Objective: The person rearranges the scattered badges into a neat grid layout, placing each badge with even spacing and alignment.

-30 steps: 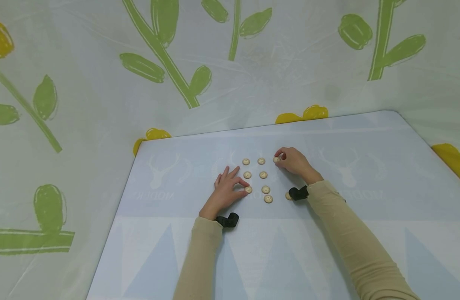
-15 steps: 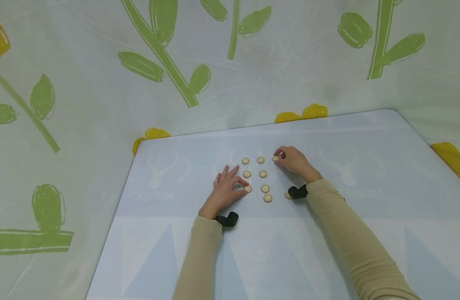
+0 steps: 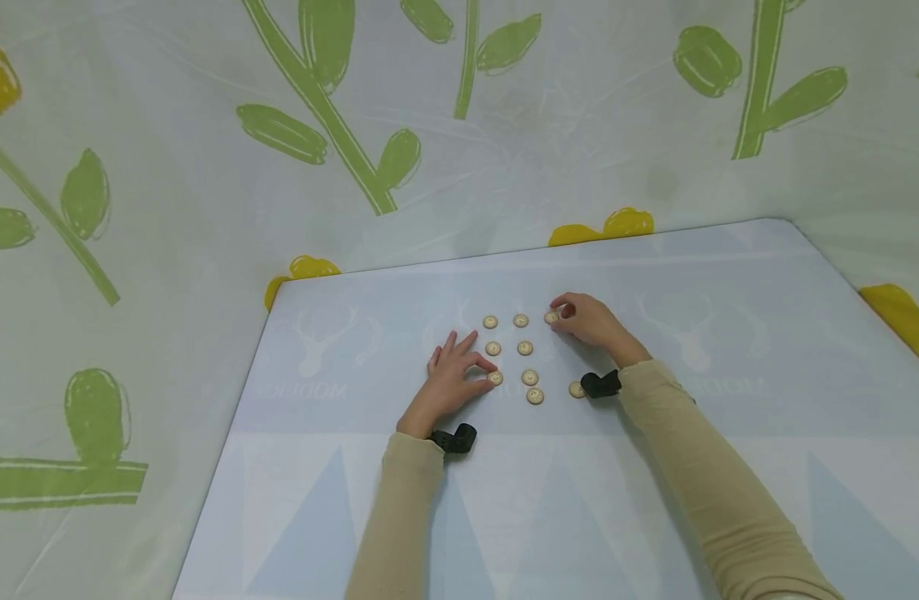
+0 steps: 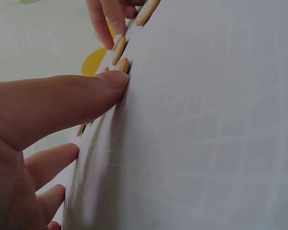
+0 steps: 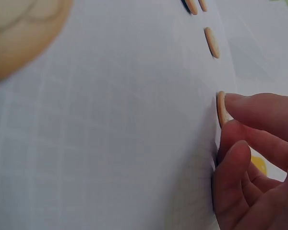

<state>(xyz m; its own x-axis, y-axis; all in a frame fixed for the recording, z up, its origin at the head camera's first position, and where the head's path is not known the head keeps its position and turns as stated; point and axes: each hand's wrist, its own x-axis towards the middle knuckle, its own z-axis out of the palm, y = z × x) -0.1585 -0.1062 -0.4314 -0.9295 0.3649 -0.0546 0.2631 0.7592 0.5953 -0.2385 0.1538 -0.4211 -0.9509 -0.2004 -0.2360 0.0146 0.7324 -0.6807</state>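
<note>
Several round, pale wooden discs with dark marks lie flat on the table in rough rows. My left hand [image 3: 446, 385] pinches the edge of a disc [image 3: 495, 377] between thumb and forefinger, other fingers spread on the tabletop. In the left wrist view the thumb covers part of that disc [image 4: 122, 64]. At the far right of the back row, my right hand [image 3: 592, 321] holds another disc [image 3: 552, 317] by thumb and fingertips. The right wrist view shows this disc [image 5: 221, 108] edge-on, low against the surface.
Between the hands lie more discs, including a middle disc [image 3: 525, 347] and a front disc [image 3: 535, 396]. A separate disc [image 3: 576, 389] sits beside the right wrist's black camera [image 3: 601, 384]. The pale table [image 3: 294, 467] backs onto a leaf-patterned curtain [image 3: 579, 150].
My right wrist and forearm have shifted slightly to the right, uncovering more of the disc beside the wrist camera. The left hand and the discs stay in place.
</note>
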